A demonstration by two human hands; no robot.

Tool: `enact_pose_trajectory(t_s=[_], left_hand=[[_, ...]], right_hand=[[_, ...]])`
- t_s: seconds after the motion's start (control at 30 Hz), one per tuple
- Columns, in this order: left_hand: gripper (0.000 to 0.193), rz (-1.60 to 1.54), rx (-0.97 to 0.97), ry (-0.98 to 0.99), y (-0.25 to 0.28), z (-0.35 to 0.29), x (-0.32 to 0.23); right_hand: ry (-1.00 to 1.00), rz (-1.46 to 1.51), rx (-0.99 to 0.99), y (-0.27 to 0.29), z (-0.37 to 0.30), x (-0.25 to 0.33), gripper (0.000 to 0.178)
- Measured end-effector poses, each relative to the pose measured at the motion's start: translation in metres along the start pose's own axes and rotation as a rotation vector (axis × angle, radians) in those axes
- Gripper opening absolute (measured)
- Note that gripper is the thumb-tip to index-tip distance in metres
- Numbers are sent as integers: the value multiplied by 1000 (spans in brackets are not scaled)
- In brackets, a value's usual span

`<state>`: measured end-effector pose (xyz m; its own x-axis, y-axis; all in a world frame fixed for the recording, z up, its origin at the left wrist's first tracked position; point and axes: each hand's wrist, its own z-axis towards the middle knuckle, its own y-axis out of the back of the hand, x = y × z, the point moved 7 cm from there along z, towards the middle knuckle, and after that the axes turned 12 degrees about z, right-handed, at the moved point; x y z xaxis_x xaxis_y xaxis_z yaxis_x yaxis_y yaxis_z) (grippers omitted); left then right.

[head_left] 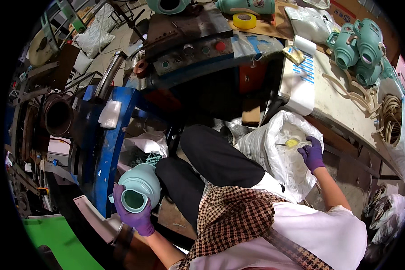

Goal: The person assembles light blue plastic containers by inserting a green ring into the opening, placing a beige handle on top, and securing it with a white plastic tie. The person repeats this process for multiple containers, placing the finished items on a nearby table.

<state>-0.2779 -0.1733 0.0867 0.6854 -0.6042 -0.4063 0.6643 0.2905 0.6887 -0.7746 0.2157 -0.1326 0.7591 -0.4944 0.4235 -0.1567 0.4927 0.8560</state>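
Note:
My left hand (pixel 137 218), in a purple glove, is closed around the mouth end of a pale green jug body (pixel 145 176). The jug lies tilted beside my left knee with its dark round opening toward me. At the right, my right hand (pixel 312 155), also gloved in purple, is over the edge of a large white sack (pixel 261 144). Its fingers look apart, and I see nothing held in them. Inside the sack are many whitish translucent plastic pieces (pixel 297 173), with a small yellow piece (pixel 292 143) near my fingertips.
Ahead stands a machine with a button panel (pixel 193 53). A blue metal frame (pixel 114 148) is at left. On the right table (pixel 330 94) are several green jugs (pixel 367 42), beige strips (pixel 353 92) and a label sheet (pixel 301 81). Yellow tape (pixel 244 20) lies farther back.

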Motion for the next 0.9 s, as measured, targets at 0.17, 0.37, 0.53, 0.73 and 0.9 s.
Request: enact_pose_trajectory(t_s=[0.17,0.37,0.53,0.73,0.9], left_hand=[[83,16,25,23,4,-4,2],[76,24,50,-206,-16,19,-27],[71,24,2,-315,-7,31,-45],[52,-7,-69,-262,1,22,-40],[50,-45,-183,-249,-16,16,-47]], right_hand=[[-239,490,-11,26,55,47,26],[425,1197,396,30,152,322,18],[1071,1307,584,12,139,502,26],[943,938,825,-27,124,549,18],[892,704,757,-27,120,535,24]])
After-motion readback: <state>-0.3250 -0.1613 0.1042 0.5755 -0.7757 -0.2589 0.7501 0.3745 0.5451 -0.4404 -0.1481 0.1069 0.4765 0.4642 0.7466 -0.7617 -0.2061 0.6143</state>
